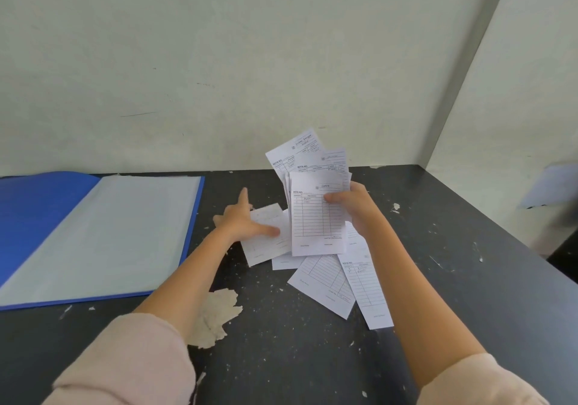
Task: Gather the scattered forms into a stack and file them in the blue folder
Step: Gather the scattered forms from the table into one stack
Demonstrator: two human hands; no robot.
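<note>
My right hand [356,207] grips a fanned bunch of white printed forms [312,217] upright above the dark table, thumb across the front sheet. My left hand [247,217] lies with straight fingers on a loose form [266,245] flat on the table, just left of the held bunch. Several more forms [341,286] lie overlapping on the table below and right of the held ones. The blue folder [93,235] lies open at the left, its clear sleeve pages showing.
The dark table [281,357] is speckled with paint chips, and a pale peeled patch [215,314] sits near my left forearm. A white wall runs behind; a white partition stands at the right, with a blurred pale object [550,185] at the far right edge.
</note>
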